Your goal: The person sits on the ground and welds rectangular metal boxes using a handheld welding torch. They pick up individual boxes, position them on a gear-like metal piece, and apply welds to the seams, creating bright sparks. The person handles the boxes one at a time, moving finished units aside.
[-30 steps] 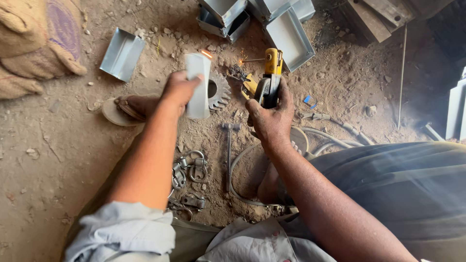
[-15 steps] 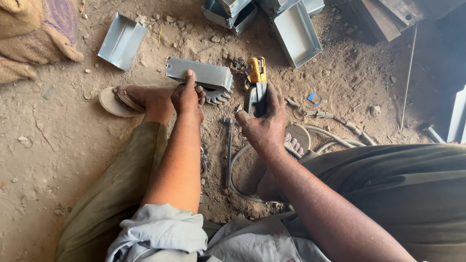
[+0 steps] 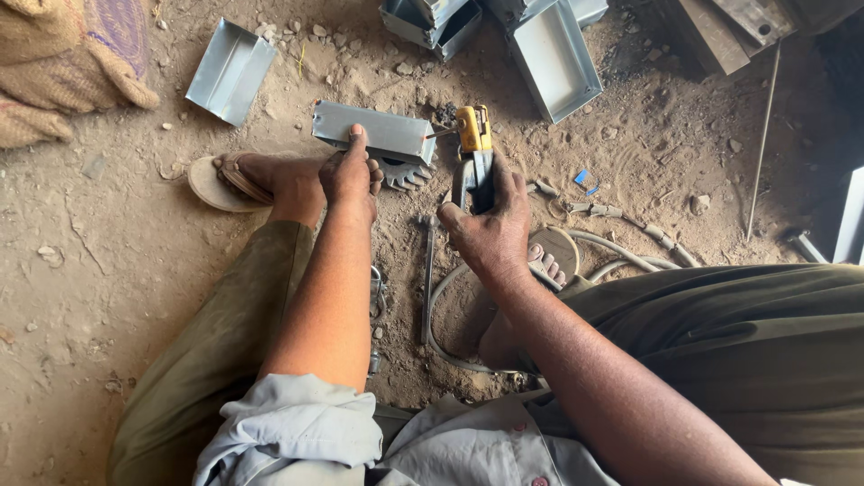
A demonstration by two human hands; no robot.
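One folded grey metal channel (image 3: pixel 373 130) now lies flat on the dirt, no longer upright; I see my left hand (image 3: pixel 349 175) pinning it with fingers pressed down, while my right hand (image 3: pixel 490 225) stays clenched around the yellow-headed tool (image 3: pixel 474 153) just beside it.

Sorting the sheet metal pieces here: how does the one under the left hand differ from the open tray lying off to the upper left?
The held metal piece lies hollow side down, closed back up; the loose tray lies hollow side up, open.
The held metal piece is pressed down by the left hand, beside the yellow tool in the right hand; the loose tray sits untouched.
Both are grey folded sheet metal on the dirt floor.
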